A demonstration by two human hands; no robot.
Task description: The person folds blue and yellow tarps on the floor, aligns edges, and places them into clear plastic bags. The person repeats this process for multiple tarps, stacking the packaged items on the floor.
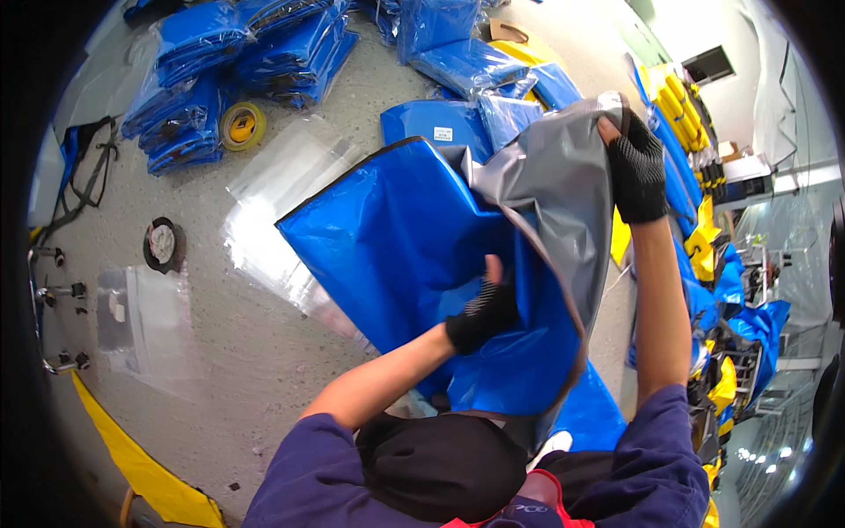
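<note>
"While you stood watching, what filled the middle of the frame?"

"A slick blue sheet (378,246), creased, its satiny grey side curling toward the upper right."

"And the hands?"

"The right hand (637,172), in a textured black glove, pinched the grey edge. The left hand (482,317) lay against the blue near centre, thumb raised; I couldn't tell whether its fingers gripped anything. The sheet spread between them and out leftward."
</note>
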